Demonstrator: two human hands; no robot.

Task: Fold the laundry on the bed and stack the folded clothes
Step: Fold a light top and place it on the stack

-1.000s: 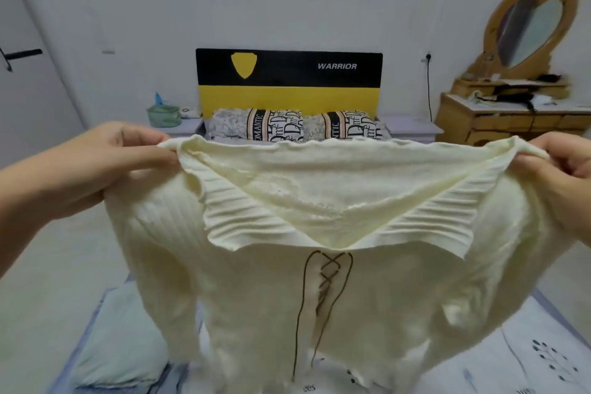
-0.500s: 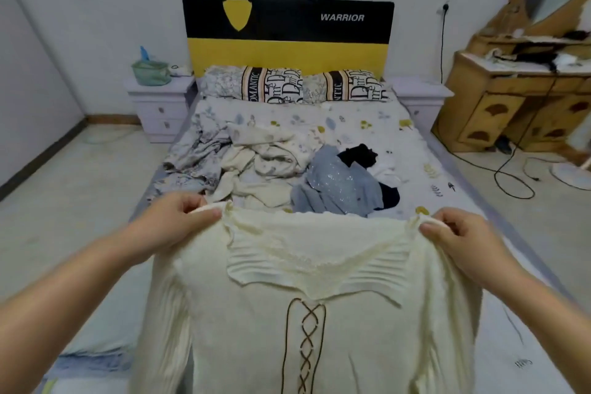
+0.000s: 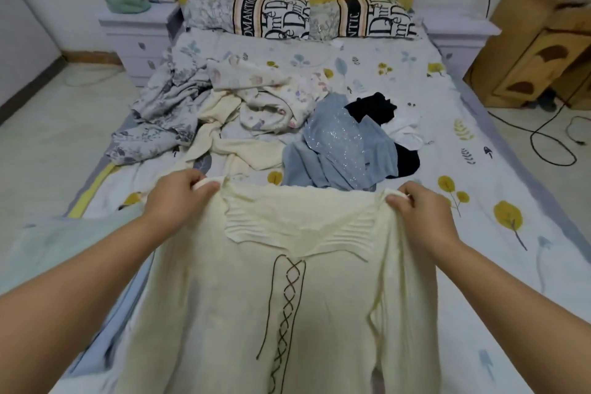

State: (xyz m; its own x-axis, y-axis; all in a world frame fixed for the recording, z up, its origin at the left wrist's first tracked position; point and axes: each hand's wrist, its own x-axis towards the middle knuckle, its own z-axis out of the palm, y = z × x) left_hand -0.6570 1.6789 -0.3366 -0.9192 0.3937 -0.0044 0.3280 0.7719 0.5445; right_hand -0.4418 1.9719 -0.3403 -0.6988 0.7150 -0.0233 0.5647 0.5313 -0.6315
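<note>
— While both hands pinch it at the shoulders, where does the cream ribbed-knit sweater with brown lacing (image 3: 287,307) sit?

— Spread front-up between them, its body running back toward the person over the floral bed sheet (image 3: 499,265). The left hand (image 3: 174,198) has fingers and thumb curled round one shoulder seam; the right hand (image 3: 422,211) grips the other the same way.

— How will it handle?

— Soft, limp and light, I'd judge. A stretchy knit sags wherever it isn't held, so the shoulders are the sensible hold for laying it flat.

— And the sleeves?

— They trail down beside each wrist; whether they lie flat I can't quite tell.

— Beyond the grip?

— Just past the knuckles lies the unfolded heap: a sparkly blue-grey top (image 3: 342,150), a black garment (image 3: 372,110) and pale floral clothes (image 3: 268,96). Farther off, two lettered pillows (image 3: 303,17).
</note>
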